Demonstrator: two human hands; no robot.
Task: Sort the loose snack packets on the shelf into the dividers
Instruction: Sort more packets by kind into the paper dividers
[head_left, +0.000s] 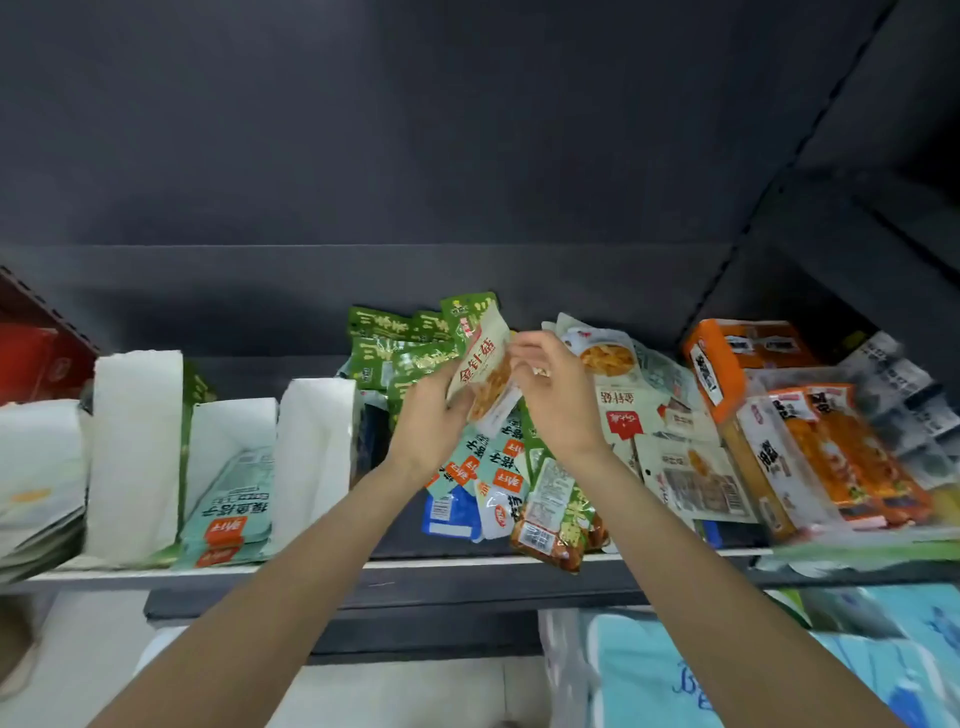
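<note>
Both hands, left (427, 415) and right (558, 397), pinching light, crinkly cream packet (485, 371) by edges, frame centre; likely slippery, best held at seams.

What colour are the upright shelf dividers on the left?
White dividers, clearest in the head view.

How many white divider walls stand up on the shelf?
2 stand clearly: one white divider at the left, another white divider just left of the loose pile. More may hide at the far left.
</note>
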